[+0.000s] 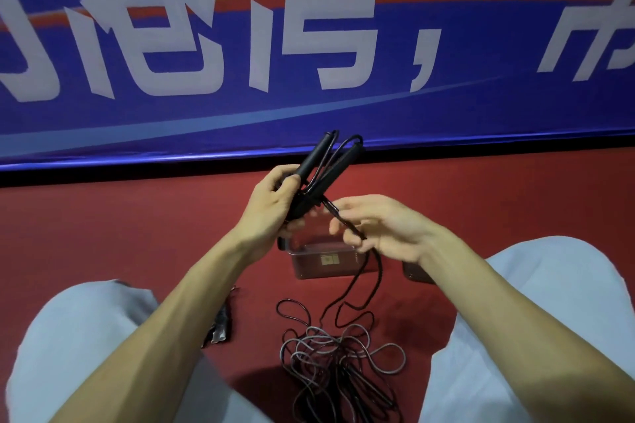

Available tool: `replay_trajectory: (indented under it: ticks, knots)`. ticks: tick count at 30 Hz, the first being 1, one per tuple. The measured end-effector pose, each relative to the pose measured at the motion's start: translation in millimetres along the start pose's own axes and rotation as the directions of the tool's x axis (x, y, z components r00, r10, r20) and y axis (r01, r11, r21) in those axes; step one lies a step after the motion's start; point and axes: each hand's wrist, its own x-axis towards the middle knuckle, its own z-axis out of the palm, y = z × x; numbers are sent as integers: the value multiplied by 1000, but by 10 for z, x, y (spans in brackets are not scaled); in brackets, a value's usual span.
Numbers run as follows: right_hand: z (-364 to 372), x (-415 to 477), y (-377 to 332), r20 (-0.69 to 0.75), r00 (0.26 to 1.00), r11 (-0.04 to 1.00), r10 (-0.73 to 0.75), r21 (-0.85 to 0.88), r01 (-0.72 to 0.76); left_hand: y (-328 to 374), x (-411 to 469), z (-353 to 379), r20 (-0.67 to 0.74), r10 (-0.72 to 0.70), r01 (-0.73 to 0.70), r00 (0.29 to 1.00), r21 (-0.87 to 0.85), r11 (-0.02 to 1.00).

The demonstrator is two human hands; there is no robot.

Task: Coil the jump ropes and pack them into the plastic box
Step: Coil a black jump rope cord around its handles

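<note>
My left hand [275,206] grips the two black handles [321,168] of a jump rope, which point up and away toward the banner. The black cord [347,221] runs from the handles through the pinched fingers of my right hand [385,228], then hangs down to a loose tangle of ropes [330,354] on the red floor between my knees. The clear plastic box [326,259] stands on the floor just below and behind my hands, partly hidden by them.
A blue banner [309,62] with white characters stands upright along the far edge of the red floor. A small dark crumpled item [220,323] lies left of the tangle. A dark object [417,273] sits right of the box, behind my right wrist.
</note>
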Motion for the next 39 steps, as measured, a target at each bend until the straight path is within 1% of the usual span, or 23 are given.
replay_trajectory:
  ticks: [2,4,5,7,8,9,11,14,16,18,21,23,24,26,27,28,29,30,31,32,34,37,39]
  knots:
    - [33,-12,9,70,996,988,59,-146,-49,-3,4,6,-21,-11,11,1000,9,1000]
    - [21,-40,19,81,984,927,159,-354,-121,-13,13,1,-59,-11,14,998,47,999]
    - [-12,-46,51,60,975,861,215,-484,-160,-17,21,-7,-88,-9,16,996,80,997]
    - [-66,-73,99,-22,960,657,280,-725,-208,-31,43,-56,-158,18,13,987,194,981]
    - [-85,-86,110,-51,964,562,260,-804,-194,-41,54,-90,-186,41,14,982,284,959]
    - [-92,-97,109,-53,976,504,209,-850,-154,-53,64,-129,-201,64,18,978,381,924]
    - [-55,-117,66,3,997,428,74,-903,-29,-86,81,-197,-178,94,15,979,531,847]
    - [19,-149,-16,98,988,307,-119,-943,130,-129,83,-226,-58,55,-5,997,641,768]
    - [25,-171,-39,124,966,246,-227,-952,180,-135,61,-225,46,6,-34,999,653,756]
    - [-9,-173,-46,111,935,237,-338,-951,199,-127,36,-239,181,-44,-81,983,631,772]
    - [-59,-143,-16,95,855,201,-511,-953,226,-116,18,-260,382,-99,-161,919,592,789]
    - [-90,-119,19,56,791,161,-609,-968,193,-113,10,-245,466,-113,-191,878,556,809]
    - [-93,-114,23,18,782,152,-624,-978,144,-113,6,-228,492,-114,-199,863,538,819]
    - [-97,-106,28,-81,811,152,-579,-988,10,-113,-5,-182,524,-115,-206,844,515,832]
    - [-91,-99,31,-127,834,172,-537,-984,-39,-111,-12,-159,529,-122,-203,840,514,833]
    - [-72,-98,31,-166,856,227,-489,-972,-59,-110,-18,-143,527,-137,-196,839,527,827]
    - [-54,-88,36,-195,879,315,-435,-948,-55,-110,-24,-130,522,-157,-192,838,553,811]
    - [-33,-77,41,-214,898,404,-384,-914,-45,-122,-26,-126,512,-182,-195,839,596,779]
    - [-18,-63,51,-224,913,467,-341,-883,-42,-142,-26,-127,497,-199,-209,845,648,732]
    - [-7,-52,65,-227,922,499,-312,-866,-45,-171,-23,-132,478,-199,-232,855,697,679]
    - [-1,-22,109,-241,924,512,-298,-857,-59,-234,-17,-127,448,-155,-274,881,747,606]
    - [-3,15,141,-281,892,475,-353,-876,-88,-299,8,-102,436,-47,-344,899,766,543]
    - [-10,26,143,-300,883,475,-360,-874,-103,-293,12,-113,453,-56,-369,890,786,496]
